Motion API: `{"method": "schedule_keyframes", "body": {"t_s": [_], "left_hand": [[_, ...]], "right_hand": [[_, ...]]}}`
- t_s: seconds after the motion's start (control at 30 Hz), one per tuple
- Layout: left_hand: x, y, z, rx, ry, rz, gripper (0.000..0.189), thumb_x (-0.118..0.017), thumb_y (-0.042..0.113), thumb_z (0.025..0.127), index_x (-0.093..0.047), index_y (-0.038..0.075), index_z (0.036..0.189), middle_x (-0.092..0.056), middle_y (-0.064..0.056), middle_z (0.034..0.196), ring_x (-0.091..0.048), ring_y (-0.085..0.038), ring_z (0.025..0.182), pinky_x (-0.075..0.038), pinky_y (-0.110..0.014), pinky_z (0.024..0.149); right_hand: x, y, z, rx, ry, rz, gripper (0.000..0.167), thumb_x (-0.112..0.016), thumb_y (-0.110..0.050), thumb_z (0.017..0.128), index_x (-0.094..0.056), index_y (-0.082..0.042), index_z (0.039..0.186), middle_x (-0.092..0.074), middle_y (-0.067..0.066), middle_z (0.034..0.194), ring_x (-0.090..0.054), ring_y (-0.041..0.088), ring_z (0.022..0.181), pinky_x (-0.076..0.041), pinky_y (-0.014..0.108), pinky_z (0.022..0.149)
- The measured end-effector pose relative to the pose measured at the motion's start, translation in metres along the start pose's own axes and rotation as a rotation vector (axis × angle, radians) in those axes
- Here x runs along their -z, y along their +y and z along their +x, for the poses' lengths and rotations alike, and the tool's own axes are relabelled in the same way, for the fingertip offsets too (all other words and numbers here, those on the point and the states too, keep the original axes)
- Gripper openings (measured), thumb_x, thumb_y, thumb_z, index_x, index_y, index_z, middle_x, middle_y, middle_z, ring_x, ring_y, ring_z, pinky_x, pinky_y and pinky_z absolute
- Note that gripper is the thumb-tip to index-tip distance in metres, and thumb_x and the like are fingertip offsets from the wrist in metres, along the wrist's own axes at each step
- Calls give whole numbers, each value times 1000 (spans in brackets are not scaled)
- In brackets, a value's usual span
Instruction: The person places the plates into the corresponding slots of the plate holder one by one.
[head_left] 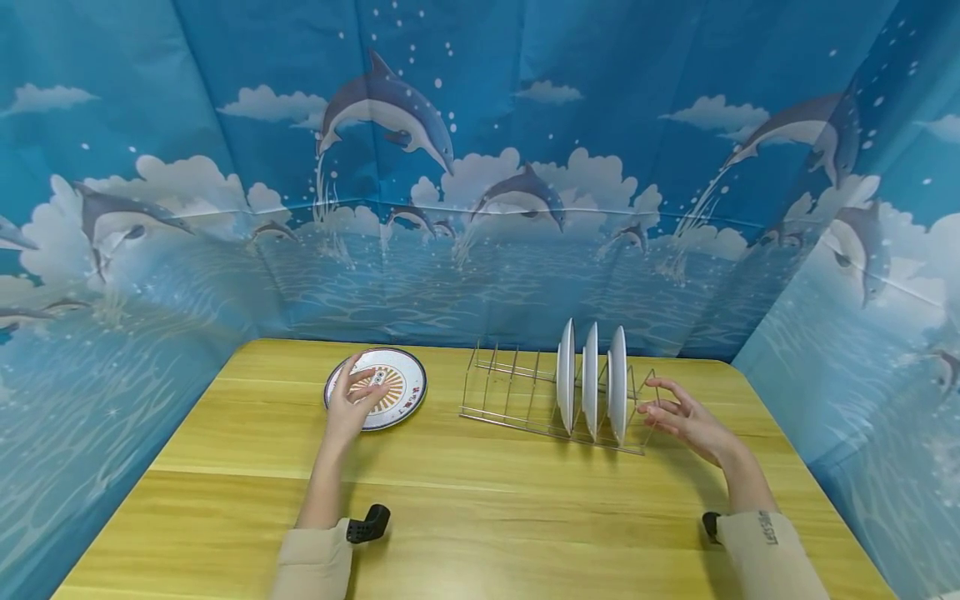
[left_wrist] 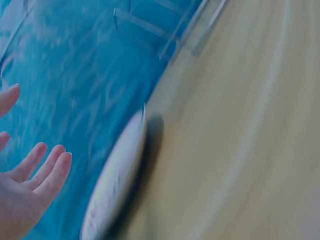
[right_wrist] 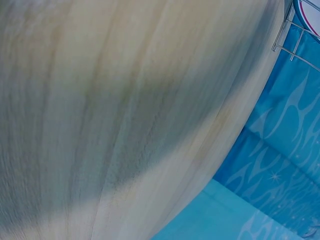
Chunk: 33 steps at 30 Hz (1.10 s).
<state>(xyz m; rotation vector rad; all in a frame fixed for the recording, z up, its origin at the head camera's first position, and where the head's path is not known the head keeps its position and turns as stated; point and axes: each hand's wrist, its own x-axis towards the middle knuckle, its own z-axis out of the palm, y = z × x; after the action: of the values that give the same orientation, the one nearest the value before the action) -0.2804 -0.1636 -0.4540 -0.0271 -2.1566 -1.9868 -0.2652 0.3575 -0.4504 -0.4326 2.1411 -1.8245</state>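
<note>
A round white plate (head_left: 405, 367) with a dark rim and an orange sunburst pattern lies on the table at the left. My left hand (head_left: 352, 404) hovers over its left part, fingers spread and loosely bent. In the left wrist view, the fingers (left_wrist: 52, 172) are apart from the plate (left_wrist: 115, 175) and hold nothing. To the right stands a wire dish rack (head_left: 510, 387), with three white plates (head_left: 617, 383) upright in its right half. My right hand (head_left: 693, 425) is at the rack's right end, its loosely bent fingertips overlapping the end wires. The right wrist view does not show that hand.
The wooden table (head_left: 480, 517) ends at the back and sides against a blue curtain (head_left: 450, 275) printed with dolphins. The rack's left slots hold no plates. Each wrist carries a black camera mount, such as the left mount (head_left: 369, 525).
</note>
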Motion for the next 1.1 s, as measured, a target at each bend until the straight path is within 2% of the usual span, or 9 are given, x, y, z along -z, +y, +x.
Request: {"method": "schedule_keyframes", "body": {"t_s": [0.13, 0.23, 0.33, 0.4, 0.47, 0.6, 0.73, 0.93, 1.1], "left_hand": [[24, -13, -5, 36, 81, 38, 75, -66, 4, 82, -25, 15, 145, -44, -23, 127, -55, -12, 89, -47, -10, 70], [40, -22, -8, 61, 142, 72, 78, -68, 7, 82, -23, 16, 145, -41, -23, 129, -54, -22, 100, -45, -6, 69], [51, -31, -11, 86, 210, 94, 80, -68, 8, 82, -21, 17, 146, -37, -23, 133, -46, -35, 113, -46, -18, 83], [56, -36, -12, 113, 226, 112, 82, -68, 11, 82, -18, 18, 147, -33, -24, 135, -42, -39, 116, -45, -24, 87], [57, -40, -13, 133, 222, 110, 84, -68, 11, 82, -16, 17, 147, -30, -26, 137, -41, -40, 117, -46, -26, 87], [53, -45, -12, 206, 169, 34, 88, -67, 10, 82, -9, 20, 148, -23, -27, 138, -41, -39, 117, -50, -12, 72], [42, -49, -8, 261, 172, -20, 87, -66, 8, 83, -9, 20, 148, -26, -26, 136, -46, -28, 108, -53, -16, 72], [33, -56, -2, 245, 249, 129, 83, -70, 4, 78, -21, 7, 145, -45, -23, 116, -49, -8, 78, -49, -9, 60], [32, -57, 0, 253, 254, 186, 78, -68, 0, 78, -25, 3, 143, -45, -21, 112, -51, -16, 83, -45, -6, 58]], "right_hand": [[0, 1, 0, 3, -7, 12, 44, -42, -9, 98, -22, -13, 137, -60, -1, 111, -57, 18, 100, -46, 20, 86], [0, 2, 0, 9, -11, 17, 44, -41, -9, 98, -22, -14, 137, -60, 0, 111, -57, 18, 100, -46, 21, 86], [1, 2, 0, 17, -15, 20, 43, -41, -8, 98, -23, -15, 136, -60, 0, 111, -57, 18, 100, -47, 21, 86], [1, 2, 0, 17, -16, 21, 43, -41, -8, 98, -24, -16, 136, -60, 0, 111, -57, 18, 100, -47, 21, 86], [1, 2, 1, 13, -14, 17, 43, -41, -8, 98, -24, -17, 136, -60, 0, 111, -57, 18, 100, -47, 21, 86], [1, 2, 1, 5, -9, -1, 43, -41, -9, 98, -23, -16, 137, -59, 1, 112, -57, 18, 101, -46, 21, 87], [2, 2, 1, 0, -10, -5, 44, -41, -9, 98, -23, -17, 137, -59, 2, 113, -57, 18, 101, -46, 22, 87], [1, 1, 0, 4, -9, 14, 44, -41, -8, 98, -23, -16, 137, -60, 1, 112, -57, 18, 100, -46, 21, 86], [1, 0, 0, 6, -15, 24, 45, -41, -8, 98, -22, -14, 138, -59, 1, 112, -57, 18, 100, -46, 20, 86]]}}
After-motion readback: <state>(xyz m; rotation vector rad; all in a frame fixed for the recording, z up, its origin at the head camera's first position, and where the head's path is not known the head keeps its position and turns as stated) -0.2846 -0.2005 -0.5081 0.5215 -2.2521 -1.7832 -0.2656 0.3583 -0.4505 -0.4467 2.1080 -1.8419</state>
